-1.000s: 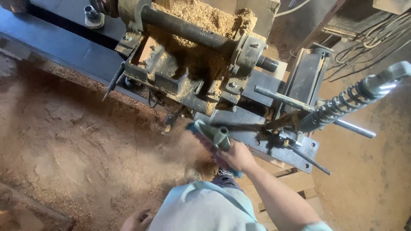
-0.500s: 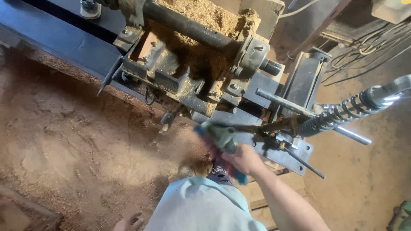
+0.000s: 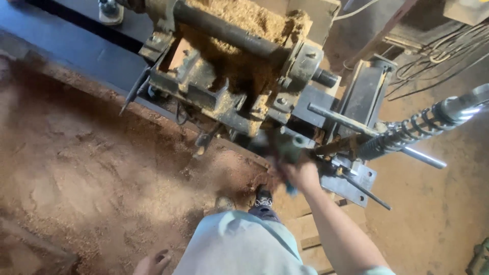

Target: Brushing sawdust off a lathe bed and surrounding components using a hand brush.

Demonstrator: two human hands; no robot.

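My right hand (image 3: 301, 175) is closed around a greenish handled tool (image 3: 285, 147), blurred by motion, held against the front of a sawdust-covered metal machine (image 3: 229, 86). Right beside the hand, a thin rod (image 3: 336, 147) runs to a coiled spring (image 3: 407, 133) on a long steel shaft. My left hand (image 3: 153, 262) hangs low at the bottom edge, fingers loosely curled, holding nothing I can see. My pale shirt (image 3: 239, 244) fills the bottom middle.
Reddish sawdust (image 3: 91, 168) covers the floor at left. A dark steel rail (image 3: 66, 48) runs across the upper left. A bracket plate (image 3: 351, 183) with a rod sticks out at right; wooden boards (image 3: 305, 229) lie under my foot. Cables (image 3: 438, 51) lie at upper right.
My right hand with the tool has moved up and right toward the machine's front. The view has shifted, the machine sitting higher in frame. My left hand stays low.
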